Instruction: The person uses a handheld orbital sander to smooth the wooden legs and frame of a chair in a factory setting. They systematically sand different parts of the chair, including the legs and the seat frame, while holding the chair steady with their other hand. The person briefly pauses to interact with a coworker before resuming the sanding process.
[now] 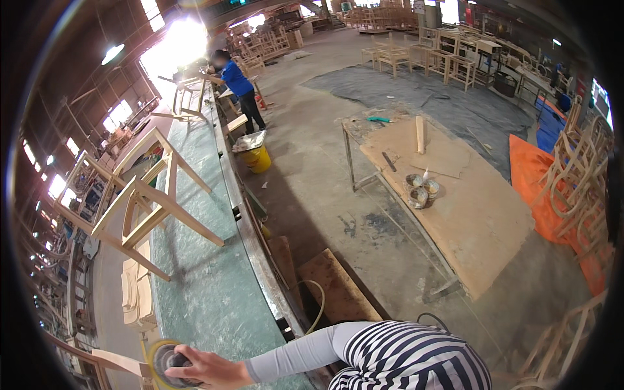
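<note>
My left hand (198,370) reaches out to the left in a grey sleeve and grips a round yellow sander (164,361). The sander rests on a pale wooden piece (110,359) at the near end of a long bench covered in green sheet (208,286). A stack of curved wooden parts (136,292) lies just beyond it. Farther along the bench a bare wooden chair frame (140,201) lies on its side. My striped shirt (416,357) fills the lower edge. My right hand is out of sight.
A person in a blue shirt (237,84) works at the bench's far end. A yellow bucket (259,158) stands on the floor. A plywood-topped table (474,221) holds metal tins (419,192). An orange tarp (539,175) and stacked chair frames (585,169) are at right.
</note>
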The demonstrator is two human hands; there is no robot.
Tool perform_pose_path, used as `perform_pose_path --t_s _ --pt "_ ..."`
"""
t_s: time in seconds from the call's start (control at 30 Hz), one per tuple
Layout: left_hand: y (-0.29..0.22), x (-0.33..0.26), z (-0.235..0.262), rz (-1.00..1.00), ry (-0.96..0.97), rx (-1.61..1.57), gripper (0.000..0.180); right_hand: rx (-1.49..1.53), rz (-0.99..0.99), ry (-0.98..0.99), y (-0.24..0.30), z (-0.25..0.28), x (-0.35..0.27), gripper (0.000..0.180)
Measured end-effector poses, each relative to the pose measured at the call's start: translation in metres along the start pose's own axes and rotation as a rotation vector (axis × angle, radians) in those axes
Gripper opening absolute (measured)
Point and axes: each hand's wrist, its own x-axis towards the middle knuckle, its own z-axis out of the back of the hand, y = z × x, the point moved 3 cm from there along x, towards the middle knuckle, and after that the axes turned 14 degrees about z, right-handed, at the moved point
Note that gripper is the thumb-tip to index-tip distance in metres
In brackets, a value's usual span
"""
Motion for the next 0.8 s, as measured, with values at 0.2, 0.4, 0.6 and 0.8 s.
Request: perform_pose_path --t_s 0.2,0.4,0.6,0.8 --pt "-0.028 -0.027 0.007 -0.003 -0.052 0.002 0.053 0.071 -0.060 0.005 -0.012 -0.007 -0.026 0.073" --pt "-0.014 -0.010 0.001 0.007 -0.048 -0.069 0.045 0.023 0.042 -0.042 -0.003 -0.014 -0.004 0.074" --pt "-0.033 -0.019 -0.001 -0.022 -0.118 -0.035 0.039 0.047 -0.008 -0.036 -0.010 -0.009 -0.014 0.075" --pt "-0.069 -0.075 0.011 -0.019 -0.299 0.108 0.047 -0.213 0.208 0.044 0.011 -0.023 -0.009 0.054"
